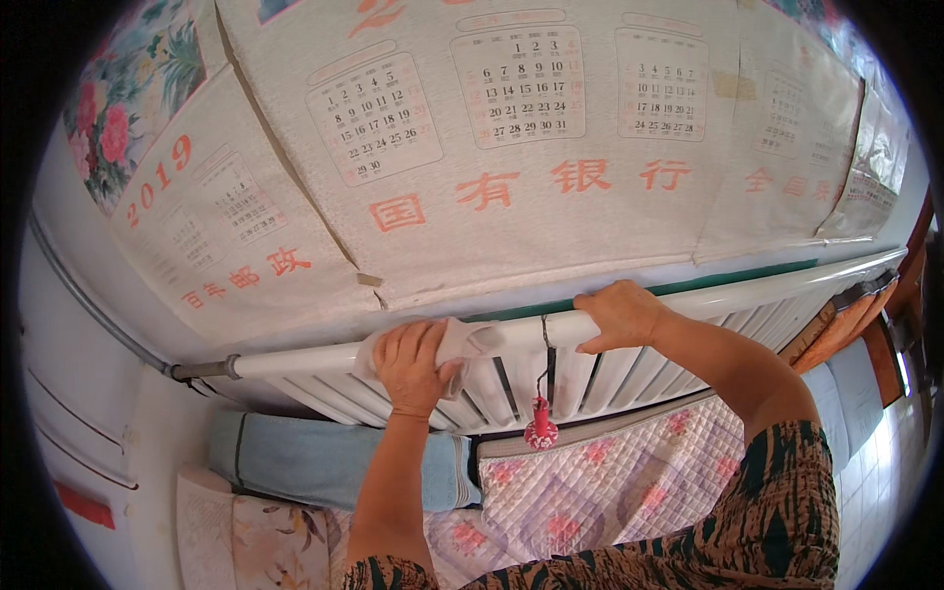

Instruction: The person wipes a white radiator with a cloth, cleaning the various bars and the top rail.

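A long white radiator [718, 301] runs along the wall, its rounded top bar facing me. My left hand [408, 364] presses a pale, crumpled cloth [473, 341] over the top bar, fingers curved round it. Farther right, my right hand [625, 315] rests on the same bar with the thumb and fingers apart, and nothing shows in it. Between my hands, a dark cord [546, 359] is looped round the bar. From it hangs a small red object [541, 425] with a flared, speckled lower end, whose kind I cannot make out.
Large calendar sheets [551, 221] cover the wall above the radiator. Below lie a folded blue towel [334, 457] and a quilted floral cover [610, 472]. A grey pipe [93, 305] meets the radiator's left end. Orange-brown fabric [846, 320] hangs at its right end.
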The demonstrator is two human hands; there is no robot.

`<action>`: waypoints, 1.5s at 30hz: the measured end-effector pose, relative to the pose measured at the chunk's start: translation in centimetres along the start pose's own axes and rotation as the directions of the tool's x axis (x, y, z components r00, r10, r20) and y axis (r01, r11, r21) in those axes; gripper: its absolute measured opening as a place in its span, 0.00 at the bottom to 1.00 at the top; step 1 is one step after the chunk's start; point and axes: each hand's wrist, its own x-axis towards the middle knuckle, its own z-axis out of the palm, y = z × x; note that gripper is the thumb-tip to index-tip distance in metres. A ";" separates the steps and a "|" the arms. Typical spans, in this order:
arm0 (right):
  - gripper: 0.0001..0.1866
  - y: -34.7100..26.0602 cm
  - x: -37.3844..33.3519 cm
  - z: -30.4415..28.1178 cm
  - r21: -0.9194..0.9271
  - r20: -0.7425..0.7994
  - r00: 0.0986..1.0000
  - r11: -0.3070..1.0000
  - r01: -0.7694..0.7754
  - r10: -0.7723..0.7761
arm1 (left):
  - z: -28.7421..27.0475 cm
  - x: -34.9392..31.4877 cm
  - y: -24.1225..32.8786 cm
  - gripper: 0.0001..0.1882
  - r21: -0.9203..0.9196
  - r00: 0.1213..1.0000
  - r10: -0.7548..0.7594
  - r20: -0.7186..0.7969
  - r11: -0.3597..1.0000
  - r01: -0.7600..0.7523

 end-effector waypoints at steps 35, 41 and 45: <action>0.27 -0.4 -0.2 -0.1 0.003 -0.022 1.000 1.000 -0.006 0.006 | 0.3 -0.9 -5.1 0.34 -0.356 -0.057 -0.953 -0.297 0.055 0.933; 0.27 0.2 -0.6 -0.1 0.007 -0.034 0.999 1.000 -0.011 0.011 | 0.6 -0.9 0.3 0.25 -0.707 0.059 -0.988 -0.145 0.145 0.693; 0.26 -0.5 -0.2 -0.4 0.001 -0.026 1.000 1.000 -0.018 0.018 | 3.0 -5.4 0.9 0.23 -0.609 0.477 -0.852 -0.215 0.499 0.617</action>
